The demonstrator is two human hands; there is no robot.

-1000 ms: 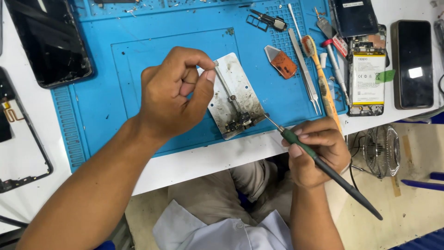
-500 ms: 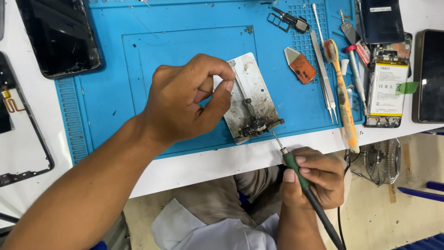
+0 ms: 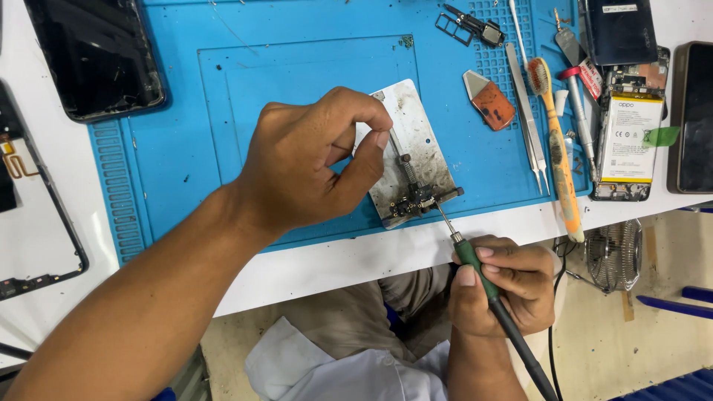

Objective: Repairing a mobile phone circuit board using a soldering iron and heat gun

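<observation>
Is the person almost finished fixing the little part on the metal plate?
Done: a phone already lies opened, and the small part is clamped on the metal plate. In hand: the right hand touches a soldering iron tip to the part; the left hand pinches something thin, perhaps solder wire. Left: the phone isn't closed up yet.
</observation>
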